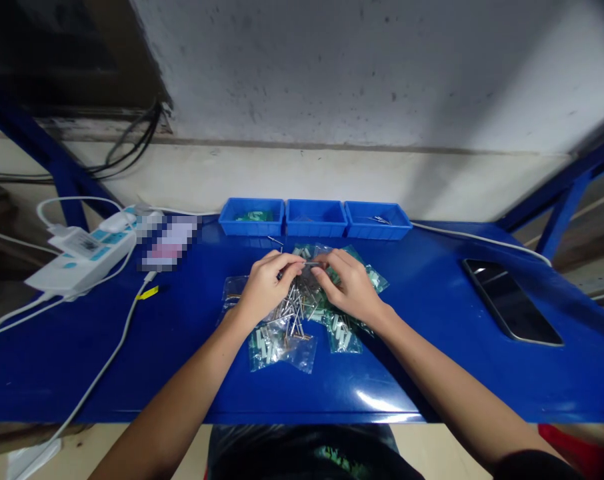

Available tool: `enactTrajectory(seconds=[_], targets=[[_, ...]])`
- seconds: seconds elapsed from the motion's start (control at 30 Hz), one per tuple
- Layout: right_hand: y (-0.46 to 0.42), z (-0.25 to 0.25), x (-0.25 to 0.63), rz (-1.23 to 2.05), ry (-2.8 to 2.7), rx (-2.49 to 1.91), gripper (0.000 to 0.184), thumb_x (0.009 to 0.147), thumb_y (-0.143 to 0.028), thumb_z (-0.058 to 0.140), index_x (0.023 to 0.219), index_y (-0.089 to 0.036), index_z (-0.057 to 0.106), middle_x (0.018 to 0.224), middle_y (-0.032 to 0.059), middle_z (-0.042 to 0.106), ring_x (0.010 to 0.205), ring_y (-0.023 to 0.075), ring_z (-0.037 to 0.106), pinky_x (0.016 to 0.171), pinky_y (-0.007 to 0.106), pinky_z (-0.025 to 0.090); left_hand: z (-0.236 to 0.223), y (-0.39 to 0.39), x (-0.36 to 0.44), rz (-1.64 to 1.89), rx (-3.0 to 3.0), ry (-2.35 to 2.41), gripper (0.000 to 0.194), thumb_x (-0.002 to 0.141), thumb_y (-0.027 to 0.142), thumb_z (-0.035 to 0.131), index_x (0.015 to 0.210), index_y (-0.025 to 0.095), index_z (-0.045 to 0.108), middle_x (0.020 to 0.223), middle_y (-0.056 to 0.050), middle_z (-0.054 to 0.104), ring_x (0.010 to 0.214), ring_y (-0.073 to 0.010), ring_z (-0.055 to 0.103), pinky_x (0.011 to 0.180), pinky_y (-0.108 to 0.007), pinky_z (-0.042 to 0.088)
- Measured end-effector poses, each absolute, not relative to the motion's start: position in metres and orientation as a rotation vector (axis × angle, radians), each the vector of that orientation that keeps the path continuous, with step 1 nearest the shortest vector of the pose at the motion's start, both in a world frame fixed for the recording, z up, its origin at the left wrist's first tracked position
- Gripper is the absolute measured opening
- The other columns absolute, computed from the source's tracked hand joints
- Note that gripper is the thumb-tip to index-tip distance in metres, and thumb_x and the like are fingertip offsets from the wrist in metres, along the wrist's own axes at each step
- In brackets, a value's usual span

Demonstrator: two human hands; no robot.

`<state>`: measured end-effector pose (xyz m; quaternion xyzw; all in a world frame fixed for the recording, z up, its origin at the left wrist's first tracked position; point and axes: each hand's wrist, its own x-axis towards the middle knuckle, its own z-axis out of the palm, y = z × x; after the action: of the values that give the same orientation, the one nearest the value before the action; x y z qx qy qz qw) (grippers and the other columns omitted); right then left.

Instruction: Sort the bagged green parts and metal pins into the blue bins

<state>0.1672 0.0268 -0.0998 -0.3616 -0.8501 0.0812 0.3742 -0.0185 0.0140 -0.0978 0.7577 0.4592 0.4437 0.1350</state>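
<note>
My left hand (268, 281) and my right hand (351, 283) meet above the middle of the blue table, fingertips pinched. Between them lies a thin metal pin (311, 264), gripped at both ends; its exact kind is too small to tell. A small dark bit shows by my left fingers. Below the hands is a loose heap of slim metal pins (293, 308). Clear bags with pale plastic pieces surround the heap, one bag (265, 348) in front and another bag (345, 333) near my right wrist. My fingers hide part of the heap.
Three blue bins stand along the back: the left bin (251, 227) holds green-white pieces, the right bin (379, 230) a few metal pins. A phone (512, 301) lies at right. On the left are a power strip (82, 257) and white cables (113, 360).
</note>
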Motion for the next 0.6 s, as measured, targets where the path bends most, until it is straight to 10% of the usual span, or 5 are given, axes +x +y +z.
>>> enactTrajectory(seconds=[0.6], targets=[[0.0230, -0.1004, 0.1647, 0.223, -2.155, -0.886, 0.017, 0.092, -0.028, 0.045, 0.096, -0.016, 0.058, 0.079, 0.0052, 0.059, 0.075, 0.0171, 0.054, 0.070, 0.031, 0.043, -0.0969, 0.0136, -0.0214, 1.284, 2.224, 1.258, 0.014, 0.089, 0.025, 0.051, 0.080, 0.019, 0.061, 0.074, -0.001, 0.060, 0.070, -0.0136, 0.057, 0.066, -0.027, 0.045]])
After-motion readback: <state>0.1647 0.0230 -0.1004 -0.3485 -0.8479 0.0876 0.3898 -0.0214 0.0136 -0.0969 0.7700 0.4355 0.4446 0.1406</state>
